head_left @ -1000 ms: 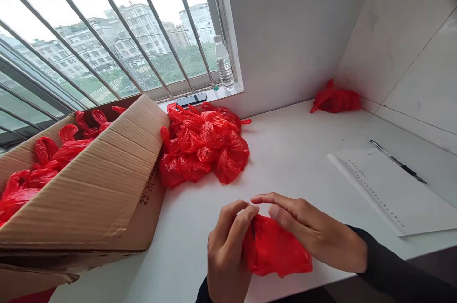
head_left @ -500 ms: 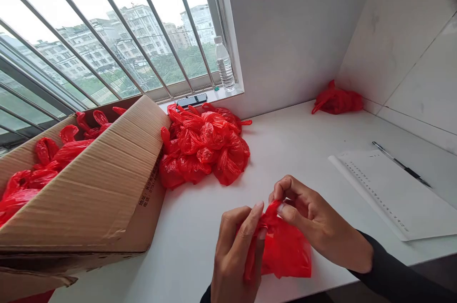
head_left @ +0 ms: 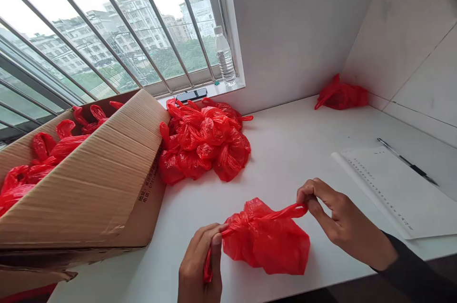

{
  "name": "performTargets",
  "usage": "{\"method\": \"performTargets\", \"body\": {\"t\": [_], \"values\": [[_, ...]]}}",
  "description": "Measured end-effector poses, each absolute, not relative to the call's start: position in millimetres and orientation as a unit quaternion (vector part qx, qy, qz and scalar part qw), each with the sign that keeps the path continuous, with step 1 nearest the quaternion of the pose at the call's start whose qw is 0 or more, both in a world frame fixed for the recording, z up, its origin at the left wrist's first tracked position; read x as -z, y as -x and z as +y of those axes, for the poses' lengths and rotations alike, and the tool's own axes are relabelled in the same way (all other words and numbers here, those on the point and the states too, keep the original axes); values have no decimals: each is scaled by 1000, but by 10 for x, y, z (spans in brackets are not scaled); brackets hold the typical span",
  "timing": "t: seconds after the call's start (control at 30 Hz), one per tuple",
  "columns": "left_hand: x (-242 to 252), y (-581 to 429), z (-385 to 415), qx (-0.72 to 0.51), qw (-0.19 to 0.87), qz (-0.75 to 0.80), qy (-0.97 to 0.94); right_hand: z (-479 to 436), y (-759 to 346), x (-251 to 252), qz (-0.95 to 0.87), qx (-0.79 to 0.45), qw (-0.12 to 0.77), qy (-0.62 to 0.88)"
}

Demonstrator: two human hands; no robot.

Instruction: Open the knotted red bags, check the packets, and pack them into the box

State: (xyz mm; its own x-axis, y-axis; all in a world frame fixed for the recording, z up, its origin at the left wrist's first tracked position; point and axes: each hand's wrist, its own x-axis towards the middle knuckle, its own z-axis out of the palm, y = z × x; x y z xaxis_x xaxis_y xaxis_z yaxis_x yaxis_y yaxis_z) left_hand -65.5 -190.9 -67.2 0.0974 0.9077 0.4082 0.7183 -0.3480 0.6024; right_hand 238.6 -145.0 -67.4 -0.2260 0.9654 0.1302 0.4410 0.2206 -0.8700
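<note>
A small red plastic bag lies on the white table near its front edge. My left hand pinches one handle of the bag at its left end. My right hand pinches the other handle, stretched out to the right. The two handles are pulled apart, and a knot sits at the bag's top. Both hands are closed on the plastic.
A pile of tied red bags lies behind, next to an open cardboard box holding more red bags. Another red bag sits in the far corner. A paper sheet with a pen lies at right. A water bottle and phone are on the sill.
My hands were close together over the bag's top. They have now moved apart, left hand down-left and right hand rightward, drawing the two handles taut.
</note>
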Motion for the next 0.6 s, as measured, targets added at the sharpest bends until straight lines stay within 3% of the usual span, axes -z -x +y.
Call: {"method": "performTargets", "body": {"t": [0.2,0.6], "values": [[591,375,-1929,-462,247,621,-583,-1452,-2230,586,-652,-450,305,529],[649,426,-1906,-397,191,652,-617,-1479,-2214,607,-703,-439,242,505]]}}
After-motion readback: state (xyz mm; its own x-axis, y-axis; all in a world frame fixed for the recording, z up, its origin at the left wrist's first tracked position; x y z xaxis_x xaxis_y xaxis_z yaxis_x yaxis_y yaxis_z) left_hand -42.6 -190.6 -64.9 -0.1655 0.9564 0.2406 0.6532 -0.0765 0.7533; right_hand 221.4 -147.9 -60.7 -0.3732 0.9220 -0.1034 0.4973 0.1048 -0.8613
